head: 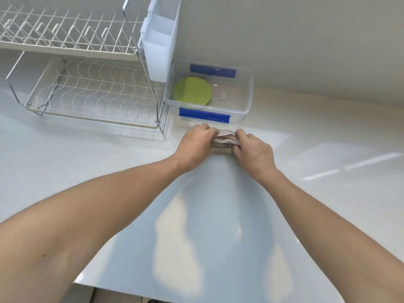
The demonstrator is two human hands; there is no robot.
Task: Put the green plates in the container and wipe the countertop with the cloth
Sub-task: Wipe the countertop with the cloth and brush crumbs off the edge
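Observation:
Green plates (192, 91) lie stacked flat in the left half of a clear plastic container (246, 106) with blue clips, which stands on the white countertop (207, 215) against the wall. Just in front of the container, a pale folded cloth (224, 139) is bunched between my two hands. My left hand (195, 145) grips its left end and my right hand (254, 150) grips its right end. Most of the cloth is hidden by my fingers.
A two-tier wire dish rack (83, 88) stands at the left, with a white cutlery holder (159, 42) hung on its right side, close to the container. The grey wall rises behind. The countertop's front edge runs along the bottom of the view.

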